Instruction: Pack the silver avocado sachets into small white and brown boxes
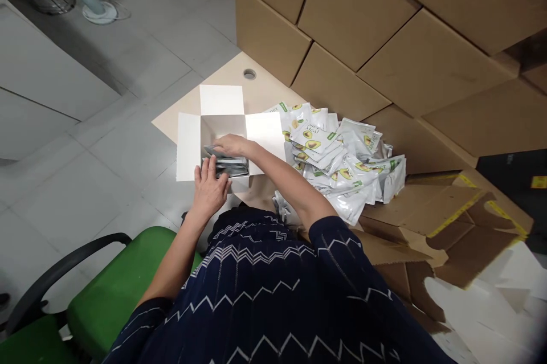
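Note:
A white carton (222, 99) stands open on the table with its flaps spread out. Several silvery packets (234, 168) stand on edge inside its near half. My right hand (233, 145) reaches into the carton, fingers bent down over a packet at the far side of the row; its fingertips are partly hidden. At the near left corner, my left hand (209, 186) rests over the carton edge, fingers stretched and apart, their tips touching the packets. To the right lies a heap of white packets (314, 139) printed with avocados.
Stacked brown cardboard boxes (354, 28) wall off the far right. Opened brown cartons (427, 210) lie at the right, near white sheets (487, 307). A green chair (115, 284) stands at my left. The pale table (226, 73) has a round cable hole (249, 74).

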Demonstrator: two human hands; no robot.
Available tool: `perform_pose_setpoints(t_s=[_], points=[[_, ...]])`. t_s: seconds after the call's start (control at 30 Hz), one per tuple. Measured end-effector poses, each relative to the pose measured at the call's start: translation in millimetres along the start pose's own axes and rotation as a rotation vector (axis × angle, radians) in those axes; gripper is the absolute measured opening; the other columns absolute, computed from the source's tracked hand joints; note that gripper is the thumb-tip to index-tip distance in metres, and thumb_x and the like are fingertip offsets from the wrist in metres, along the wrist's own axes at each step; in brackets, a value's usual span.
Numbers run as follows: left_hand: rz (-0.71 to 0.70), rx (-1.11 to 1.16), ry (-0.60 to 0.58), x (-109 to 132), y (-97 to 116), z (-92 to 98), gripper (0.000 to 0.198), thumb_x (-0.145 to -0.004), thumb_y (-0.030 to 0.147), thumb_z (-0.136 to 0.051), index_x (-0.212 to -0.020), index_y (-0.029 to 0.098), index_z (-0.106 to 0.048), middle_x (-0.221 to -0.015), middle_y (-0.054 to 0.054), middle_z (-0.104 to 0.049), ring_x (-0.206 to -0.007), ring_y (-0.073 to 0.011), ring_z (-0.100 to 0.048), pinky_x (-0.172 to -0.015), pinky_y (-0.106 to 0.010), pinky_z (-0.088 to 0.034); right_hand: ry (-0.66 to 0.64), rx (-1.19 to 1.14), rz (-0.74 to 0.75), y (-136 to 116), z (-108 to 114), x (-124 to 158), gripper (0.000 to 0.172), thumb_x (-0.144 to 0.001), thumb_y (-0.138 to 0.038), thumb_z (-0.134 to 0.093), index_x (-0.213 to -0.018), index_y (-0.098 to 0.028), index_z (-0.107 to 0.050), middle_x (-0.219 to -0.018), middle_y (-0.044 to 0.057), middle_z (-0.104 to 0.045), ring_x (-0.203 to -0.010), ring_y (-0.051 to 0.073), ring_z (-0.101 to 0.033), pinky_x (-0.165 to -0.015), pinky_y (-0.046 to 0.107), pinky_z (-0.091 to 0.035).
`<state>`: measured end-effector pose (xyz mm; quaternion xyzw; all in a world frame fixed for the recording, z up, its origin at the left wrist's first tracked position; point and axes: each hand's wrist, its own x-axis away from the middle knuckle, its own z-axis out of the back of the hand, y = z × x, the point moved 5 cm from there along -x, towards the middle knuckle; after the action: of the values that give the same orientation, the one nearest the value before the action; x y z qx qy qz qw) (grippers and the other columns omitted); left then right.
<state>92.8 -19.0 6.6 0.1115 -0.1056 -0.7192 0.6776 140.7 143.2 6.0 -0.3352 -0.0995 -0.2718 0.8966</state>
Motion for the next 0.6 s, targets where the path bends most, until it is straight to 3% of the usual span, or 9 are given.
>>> perform_pose_setpoints(t_s=[0.13, 0.27, 0.33, 0.4, 0.5, 0.57, 0.6], points=[[-0.032, -0.006, -0.018, -5.0, 0.3, 7.7, 0.024, -0.096, 0.036, -0.053, -0.100, 0.019, -0.070, -0.171, -0.011, -0.012, -0.155, -0.0436, -0.011, -0.120, -0.072, -0.012, -0.044, -0.029, 0.025, -8.8, -4.2, 9.7, 0.011, -0.087, -0.019, -0.062, -0.094, -0.015, -0.070, -0.102, 0.009, -0.077, -0.085, 0.019, -0.065, -0.070, 0.024, -0.040], [-0.067, -0.029, -0.043, -8.5, -1.0, 6.9, 0.026, -0.097, 0.036, -0.051, -0.103, 0.021, -0.070, -0.169, -0.014, -0.018, -0.154, -0.0430, -0.017, -0.118, -0.075, -0.011, -0.074, -0.163, 0.120, -16.9, 4.5, 32.7, 0.011, -0.083, -0.015, -0.059, -0.083, -0.015, -0.070, -0.083, 0.004, -0.075, -0.077, 0.016, -0.062, -0.071, 0.025, -0.041], [-0.071, -0.032, -0.041, -8.7, -2.0, 5.2, 0.027, -0.097, 0.037, -0.050, -0.106, 0.021, -0.070, -0.169, -0.014, -0.019, -0.154, -0.0425, -0.018, -0.118, -0.075, -0.011, -0.004, -0.260, 0.147, -8.5, 20.3, 51.4, 0.017, -0.085, -0.018, -0.055, -0.081, -0.014, -0.071, -0.080, 0.002, -0.073, -0.077, 0.015, -0.061, -0.072, 0.025, -0.043], [-0.067, -0.020, -0.042, -8.5, -2.8, 3.8, 0.027, -0.097, 0.037, -0.050, -0.107, 0.022, -0.070, -0.169, -0.013, -0.019, -0.155, -0.0421, -0.017, -0.118, -0.075, -0.010, 0.165, -0.355, 0.081, 17.2, 43.6, 76.1, 0.023, -0.088, -0.022, -0.051, -0.085, -0.014, -0.072, -0.085, 0.003, -0.073, -0.080, 0.014, -0.063, -0.075, 0.025, -0.046], [-0.063, 0.003, -0.039, -8.2, -2.9, 3.3, 0.025, -0.096, 0.037, -0.051, -0.107, 0.023, -0.070, -0.169, -0.011, -0.019, -0.155, -0.0413, -0.015, -0.118, -0.075, -0.009, 0.480, -0.320, -0.196, 82.8, 76.7, 126.6, 0.027, -0.090, -0.026, -0.050, -0.099, -0.016, -0.073, -0.102, 0.006, -0.074, -0.093, 0.017, -0.066, -0.086, 0.029, -0.051], [-0.063, 0.006, -0.035, -8.3, -2.8, 3.5, 0.025, -0.096, 0.036, -0.052, -0.106, 0.023, -0.070, -0.169, -0.010, -0.019, -0.155, -0.0410, -0.014, -0.118, -0.075, -0.009, 0.538, -0.121, -0.452, 130.3, 83.4, 163.2, 0.031, -0.087, -0.026, -0.057, -0.113, -0.016, -0.071, -0.115, 0.010, -0.072, -0.108, 0.023, -0.065, -0.097, 0.036, -0.049], [-0.063, 0.006, -0.034, -8.3, -2.7, 3.5, 0.025, -0.096, 0.036, -0.052, -0.106, 0.023, -0.070, -0.169, -0.010, -0.019, -0.155, -0.0410, -0.014, -0.118, -0.075, -0.009, 0.485, -0.012, -0.593, 152.8, 79.6, 179.9, 0.041, -0.085, -0.027, -0.063, -0.124, -0.016, -0.067, -0.126, 0.013, -0.068, -0.117, 0.027, -0.062, -0.103, 0.040, -0.047]])
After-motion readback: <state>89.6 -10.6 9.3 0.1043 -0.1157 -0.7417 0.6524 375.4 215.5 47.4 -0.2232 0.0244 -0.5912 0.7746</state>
